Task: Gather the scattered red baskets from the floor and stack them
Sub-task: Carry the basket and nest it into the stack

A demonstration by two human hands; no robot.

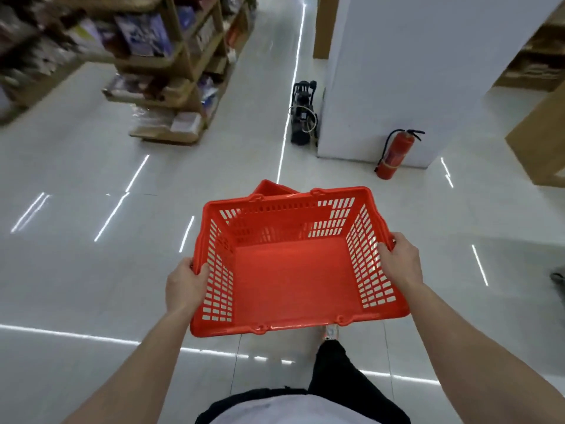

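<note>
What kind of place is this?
Most likely a shop. Wooden shelves packed with goods line the aisle, the left hand and right hand hold a red shopping basket, and a fire extinguisher stands by a white pillar.

Single view: head-worn wide-angle camera, facing forward and steeply down; red basket (293,270) close beneath the lens, floor (76,286) and shelves (171,71) farther ahead.

basket (293,280) between left hand (185,284) and right hand (402,261); second basket (270,188) just behind it; shelves (171,71) far left.
</note>
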